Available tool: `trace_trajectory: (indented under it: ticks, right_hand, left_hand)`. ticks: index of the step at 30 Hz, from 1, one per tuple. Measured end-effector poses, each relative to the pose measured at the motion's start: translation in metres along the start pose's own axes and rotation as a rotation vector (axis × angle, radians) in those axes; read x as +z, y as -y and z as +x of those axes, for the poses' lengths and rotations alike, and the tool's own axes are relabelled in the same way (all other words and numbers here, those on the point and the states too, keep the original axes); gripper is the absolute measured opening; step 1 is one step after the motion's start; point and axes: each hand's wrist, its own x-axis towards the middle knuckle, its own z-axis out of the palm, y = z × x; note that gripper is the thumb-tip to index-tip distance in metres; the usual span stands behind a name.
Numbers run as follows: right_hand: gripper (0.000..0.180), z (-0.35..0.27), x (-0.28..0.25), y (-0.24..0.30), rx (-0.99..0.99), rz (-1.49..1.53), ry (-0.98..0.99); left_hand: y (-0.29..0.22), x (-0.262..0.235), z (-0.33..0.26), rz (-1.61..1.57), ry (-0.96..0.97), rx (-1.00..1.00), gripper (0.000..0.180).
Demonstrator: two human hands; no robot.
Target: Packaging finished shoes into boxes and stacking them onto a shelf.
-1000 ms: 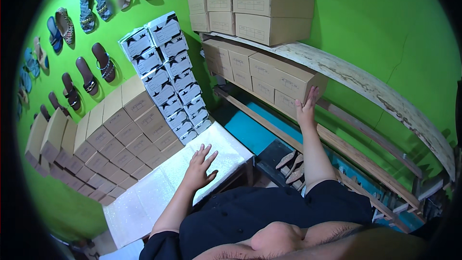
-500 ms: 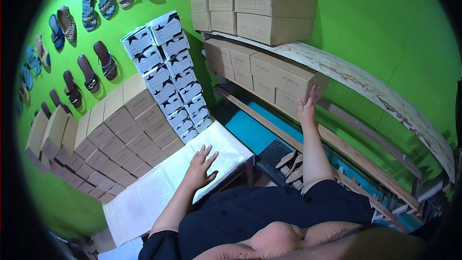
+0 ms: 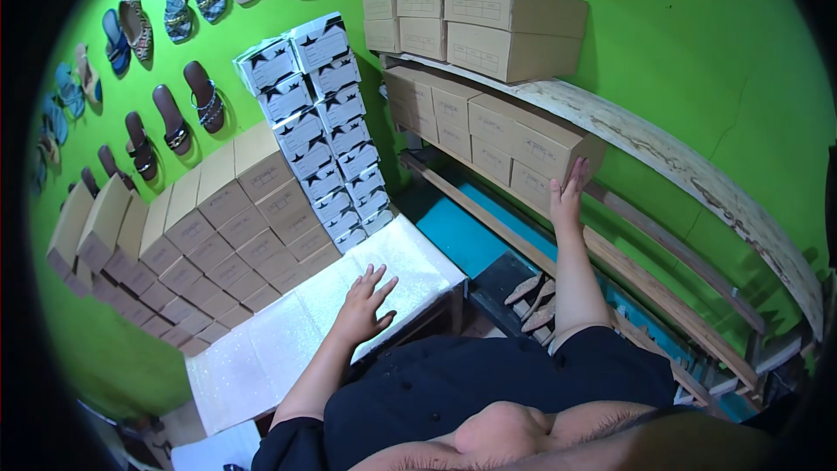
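My left hand (image 3: 364,303) is held over a white, shiny-covered table (image 3: 261,366), fingers spread and nothing in them. Farther right, my right hand (image 3: 568,196) reaches up with fingers stretched out against or just in front of the end of a brown cardboard shoebox (image 3: 545,153). Whether the fingertips touch the cardboard I cannot tell. That box sits at the near end of a row stacked two high on the lower shelf. Past the far end of the table rises a tall double stack of white boxes with black stars (image 3: 327,135).
Brown shoeboxes (image 3: 214,253) are piled along the left wall beneath hung sandals (image 3: 205,96). More cartons (image 3: 514,26) stand on the upper shelf, whose curved marbled board (image 3: 663,139) runs along the right wall. Below are wooden rails (image 3: 488,209) and some pointed shoes (image 3: 534,301).
The room has shifted slightly to the right in the picture as my head turned. My right hand has moved a little along with the box end; my left hand looks almost the same.
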Motion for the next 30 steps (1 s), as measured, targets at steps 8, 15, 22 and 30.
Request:
trace_trajectory:
  ticks: [8, 15, 22, 30]
  right_hand:
    - [0.075, -0.003, 0.0, 0.014, 0.059, -0.026, -0.04]
    - [0.073, -0.044, 0.023, 0.05, 0.059, -0.334, -0.177]
    - [0.079, -0.137, 0.106, 0.136, -0.305, -0.287, 0.114]
    - [0.079, -0.23, 0.217, 0.284, -0.626, 0.016, 0.584]
  left_hand:
    - [0.012, -0.009, -0.024, 0.003, -0.014, -0.035, 0.075]
    - [0.036, -0.028, -0.063, 0.02, -0.042, -0.097, 0.075]
    - [0.072, -0.054, -0.121, 0.021, -0.077, -0.177, 0.074]
    - [0.117, -0.085, -0.209, 0.037, -0.09, -0.299, 0.07]
